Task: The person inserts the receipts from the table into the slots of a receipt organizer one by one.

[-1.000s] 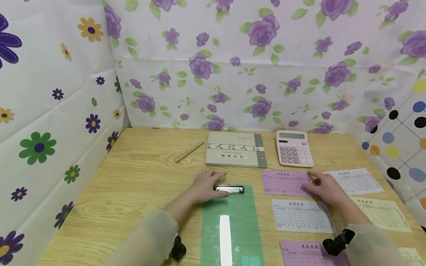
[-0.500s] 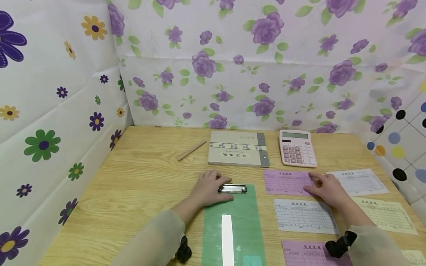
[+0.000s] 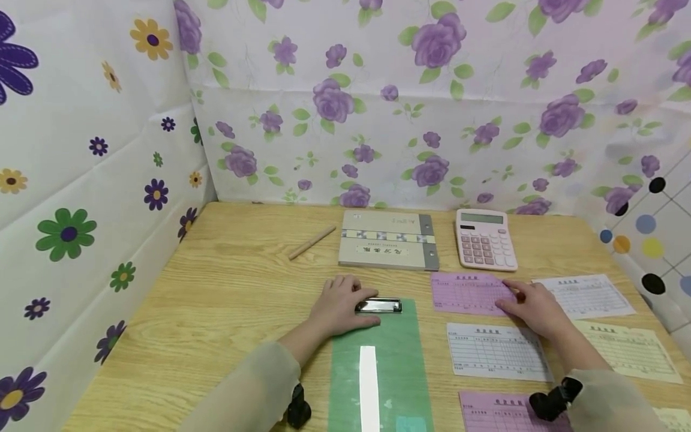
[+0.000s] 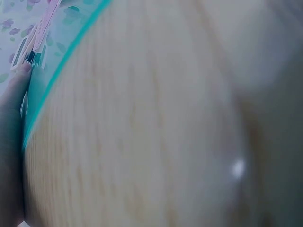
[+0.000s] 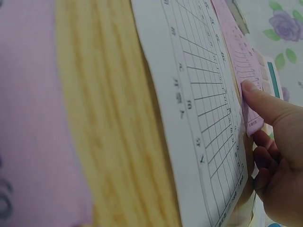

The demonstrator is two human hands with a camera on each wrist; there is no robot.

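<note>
On the desk lies a green clipboard (image 3: 378,366) with a metal clip (image 3: 379,305) at its top. My left hand (image 3: 342,307) rests at the clip's left end, index finger beyond it and thumb on the near side, fingers loosely bent. With thumb and fingers my right hand (image 3: 534,309) pinches the right edge of a pink printed slip (image 3: 469,293). In the right wrist view the thumb (image 5: 260,99) lies on top of that slip and the other fingers curl below. Just nearer is a white printed slip (image 3: 496,351).
Farther back lie a grey ledger book (image 3: 388,240), a pink calculator (image 3: 486,240) and a brown pen (image 3: 312,242). Another white slip (image 3: 585,295), a yellow slip (image 3: 628,351) and a second pink slip (image 3: 491,414) surround the right arm. Flowered sheets (image 3: 378,120) wall the desk.
The left thumb has slipped from the clip to just below it. The pink slip's left end has shifted slightly away from the white slip; the right hand keeps its pinch. The view shifts a little.
</note>
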